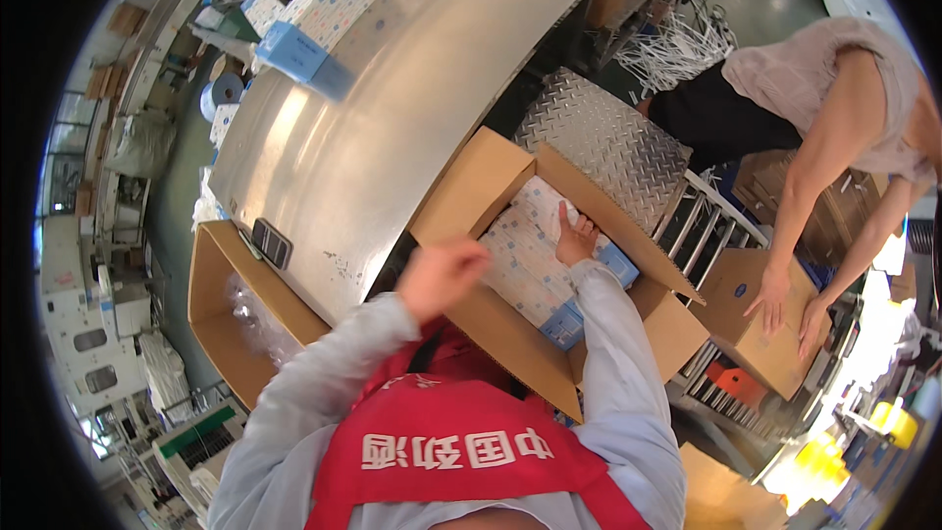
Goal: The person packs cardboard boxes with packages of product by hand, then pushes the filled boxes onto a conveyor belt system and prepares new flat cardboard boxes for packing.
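An open cardboard carton (476, 182) stands in front of me with its flaps spread outward. Inside it lie white packs (530, 250) with a small blue and grey pattern and pale blue ends. My right hand (577, 236) reaches into the carton, fingers spread, resting on top of these packs. Over the carton's near left flap hovers my left hand (442, 280). It is blurred by motion and looks curled, but its fingers cannot be made out.
A metal table (392, 108) holds patterned packs (334, 0), a blue box (291, 51) and a phone-like device (272, 243). Lower left is a carton (221, 285) with clear plastic. At right, a co-worker's hands press a closed carton (751, 304) on a roller conveyor (702, 226), beside a chequered metal plate (599, 132).
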The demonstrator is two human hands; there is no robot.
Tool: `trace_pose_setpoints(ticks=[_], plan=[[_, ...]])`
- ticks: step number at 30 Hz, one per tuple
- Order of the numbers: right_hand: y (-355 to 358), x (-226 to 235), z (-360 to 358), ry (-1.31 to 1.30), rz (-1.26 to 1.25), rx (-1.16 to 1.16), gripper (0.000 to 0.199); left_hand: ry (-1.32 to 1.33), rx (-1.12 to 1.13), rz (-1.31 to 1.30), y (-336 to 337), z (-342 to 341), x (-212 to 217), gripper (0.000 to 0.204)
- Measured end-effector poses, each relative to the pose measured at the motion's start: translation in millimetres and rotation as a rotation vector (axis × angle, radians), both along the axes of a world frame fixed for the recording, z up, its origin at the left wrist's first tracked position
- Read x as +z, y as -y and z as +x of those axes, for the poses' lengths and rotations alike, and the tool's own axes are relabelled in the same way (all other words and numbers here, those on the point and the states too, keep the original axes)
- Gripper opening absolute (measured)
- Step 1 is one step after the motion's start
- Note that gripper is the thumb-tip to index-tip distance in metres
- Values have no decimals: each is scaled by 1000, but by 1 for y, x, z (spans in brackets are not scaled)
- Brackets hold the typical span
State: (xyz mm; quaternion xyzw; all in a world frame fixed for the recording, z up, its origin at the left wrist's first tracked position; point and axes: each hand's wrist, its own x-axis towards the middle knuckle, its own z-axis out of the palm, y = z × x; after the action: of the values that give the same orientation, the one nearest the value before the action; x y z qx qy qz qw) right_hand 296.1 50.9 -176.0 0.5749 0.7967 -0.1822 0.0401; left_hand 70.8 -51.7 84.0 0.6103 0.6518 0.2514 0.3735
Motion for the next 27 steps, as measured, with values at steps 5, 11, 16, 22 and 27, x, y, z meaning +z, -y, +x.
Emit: trace_pose_setpoints(ticks=[5,11,16,22,27], plan=[[79,74,26,-166,177,70,68,-489,-405,-25,41,46,-50,67],[20,-18,97,258,-676,1,85,-149,-258,374,6,-1,-16,35],[-56,200,-98,-314,-586,335,32,-62,294,241,31,-137,-23,31],[-188,312,-417,-317,357,917,110,-63,529,196,55,-228,-42,32],[-296,298,-589,88,873,1232,127,43,591,103,79,-255,-57,37]])
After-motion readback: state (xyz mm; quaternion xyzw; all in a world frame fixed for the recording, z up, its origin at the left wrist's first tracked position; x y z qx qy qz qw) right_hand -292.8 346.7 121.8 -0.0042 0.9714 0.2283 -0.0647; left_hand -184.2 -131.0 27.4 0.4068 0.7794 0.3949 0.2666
